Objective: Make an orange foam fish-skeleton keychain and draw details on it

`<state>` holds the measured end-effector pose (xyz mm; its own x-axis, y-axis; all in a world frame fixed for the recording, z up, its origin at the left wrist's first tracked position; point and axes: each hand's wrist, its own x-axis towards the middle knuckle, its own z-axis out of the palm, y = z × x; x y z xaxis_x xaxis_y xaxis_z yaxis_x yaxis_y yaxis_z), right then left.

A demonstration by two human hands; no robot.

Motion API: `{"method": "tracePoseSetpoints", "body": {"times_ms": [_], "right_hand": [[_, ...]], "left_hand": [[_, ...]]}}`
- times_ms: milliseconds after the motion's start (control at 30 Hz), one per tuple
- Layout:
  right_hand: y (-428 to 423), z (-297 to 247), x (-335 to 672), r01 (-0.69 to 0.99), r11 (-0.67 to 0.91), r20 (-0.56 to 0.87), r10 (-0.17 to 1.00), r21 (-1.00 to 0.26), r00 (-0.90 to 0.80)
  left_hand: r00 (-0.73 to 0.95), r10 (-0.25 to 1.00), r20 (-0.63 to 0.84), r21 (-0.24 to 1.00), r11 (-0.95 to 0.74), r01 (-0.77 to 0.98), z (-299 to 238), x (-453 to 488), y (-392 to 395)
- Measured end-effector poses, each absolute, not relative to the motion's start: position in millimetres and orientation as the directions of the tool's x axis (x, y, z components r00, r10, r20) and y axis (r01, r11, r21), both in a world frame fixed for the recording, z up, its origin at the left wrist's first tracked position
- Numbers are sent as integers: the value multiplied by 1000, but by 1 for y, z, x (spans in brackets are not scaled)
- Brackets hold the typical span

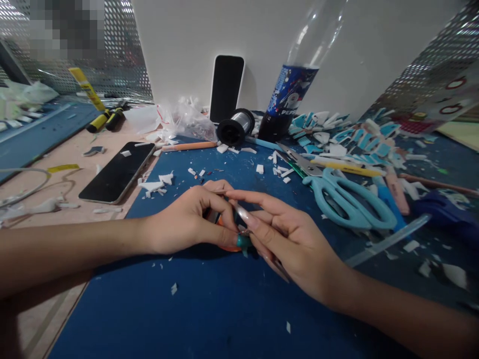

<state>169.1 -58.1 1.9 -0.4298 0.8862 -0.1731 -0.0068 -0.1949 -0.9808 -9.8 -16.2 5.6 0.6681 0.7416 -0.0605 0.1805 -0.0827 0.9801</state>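
My left hand and my right hand meet over the blue mat, fingertips touching. Both are closed in a pinch around something small that the fingers mostly hide. Between and below the fingers shows part of an orange thing, its kind unclear. A teal tip sits at the end of my left thumb; whether it is a nail or a separate piece I cannot tell. Long, shiny nails show on my right hand, and its thumb points toward the left thumb tip.
Light-blue scissors lie right of my hands. Behind stand a wire spool, a phone and a tilted Pepsi bottle. Another phone lies at left. White scraps and blue-white pieces are scattered about.
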Motion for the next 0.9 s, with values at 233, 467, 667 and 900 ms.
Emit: {"method": "tracePoseSetpoints", "body": {"times_ms": [233,467,667,900], "right_hand": [[-57,4,169,26,-181,-174,886,-983,-429],[-57,3,169,17,-182,-172,892,-983,-418],[-56,3,170,32,-173,-170,886,-984,-432],[-56,2,169,15,-167,-157,889,-986,-430]], "left_hand": [[661,749,-42,981,-93,168,3,-10,-15],[679,732,-55,980,-91,177,3,-11,-15],[669,743,-26,982,-107,157,2,-11,-15],[666,744,-47,985,-77,155,3,-12,-17]]}}
